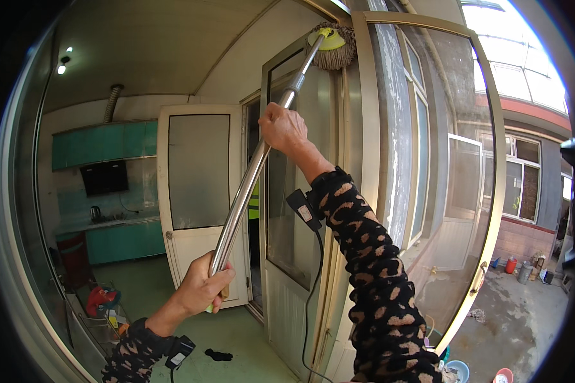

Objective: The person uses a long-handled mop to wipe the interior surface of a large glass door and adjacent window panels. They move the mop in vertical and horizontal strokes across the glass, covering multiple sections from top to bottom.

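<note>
My left hand [203,285] grips the lower end of a steel telescopic mop pole [242,196], with its thumb laid along the tube. Higher up, my right hand [283,128] is closed around the same pole just below its grey collar. The pole slants up to a mop head [334,47] with grey-brown strands and a yellow-green plate. Those strands are against the upper door frame [364,95], near its top corner. Dark patterned sleeves cover both forearms, and a small black device with a cable sits at each wrist.
A metal-framed glass door [496,158] stands open on the right, by a wet yard with basins and buckets. Another glazed door [287,201] is behind the pole. Inside are a white door [199,191], green cabinets [103,143] and a black cloth [218,354] on the floor.
</note>
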Action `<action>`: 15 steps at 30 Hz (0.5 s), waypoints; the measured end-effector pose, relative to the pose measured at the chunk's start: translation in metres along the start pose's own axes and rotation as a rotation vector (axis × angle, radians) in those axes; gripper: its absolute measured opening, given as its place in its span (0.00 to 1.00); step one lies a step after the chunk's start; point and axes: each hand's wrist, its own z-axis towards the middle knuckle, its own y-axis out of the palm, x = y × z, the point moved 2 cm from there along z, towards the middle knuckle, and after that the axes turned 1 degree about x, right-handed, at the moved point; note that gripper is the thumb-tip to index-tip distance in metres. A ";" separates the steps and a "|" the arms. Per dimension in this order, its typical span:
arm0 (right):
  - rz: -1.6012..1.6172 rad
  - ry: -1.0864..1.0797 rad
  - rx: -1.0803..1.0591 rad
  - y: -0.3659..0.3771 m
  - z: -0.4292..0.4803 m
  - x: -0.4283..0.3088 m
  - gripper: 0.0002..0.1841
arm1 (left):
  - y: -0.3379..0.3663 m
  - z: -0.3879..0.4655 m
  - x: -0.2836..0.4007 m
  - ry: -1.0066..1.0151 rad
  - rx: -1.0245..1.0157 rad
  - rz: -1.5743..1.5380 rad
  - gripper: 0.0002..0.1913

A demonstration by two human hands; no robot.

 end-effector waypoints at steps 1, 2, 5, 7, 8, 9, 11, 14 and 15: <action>-0.042 -0.007 0.050 -0.009 0.009 0.004 0.13 | 0.014 0.011 0.003 0.066 -0.038 -0.044 0.10; -0.082 -0.005 0.069 -0.018 0.018 0.010 0.12 | 0.026 0.022 0.005 0.089 -0.057 -0.066 0.10; -0.135 0.059 -0.033 -0.037 0.030 0.036 0.12 | 0.066 0.035 0.001 0.108 -0.094 -0.110 0.10; -0.166 0.075 -0.108 -0.037 0.025 0.048 0.13 | 0.085 0.040 -0.004 0.122 -0.103 -0.120 0.09; -0.187 0.070 -0.107 -0.038 0.020 0.054 0.14 | 0.092 0.041 -0.007 0.114 -0.108 -0.126 0.09; -0.208 0.069 -0.102 -0.039 0.014 0.060 0.14 | 0.100 0.041 -0.011 0.106 -0.118 -0.131 0.09; -0.181 0.045 -0.127 -0.039 -0.004 0.072 0.15 | 0.111 0.040 -0.021 0.081 -0.119 -0.117 0.07; -0.170 0.020 -0.157 -0.035 -0.021 0.074 0.13 | 0.115 0.035 -0.038 0.048 -0.057 -0.095 0.06; -0.152 0.044 -0.173 -0.034 -0.028 0.074 0.13 | 0.116 0.030 -0.044 0.042 -0.070 -0.111 0.06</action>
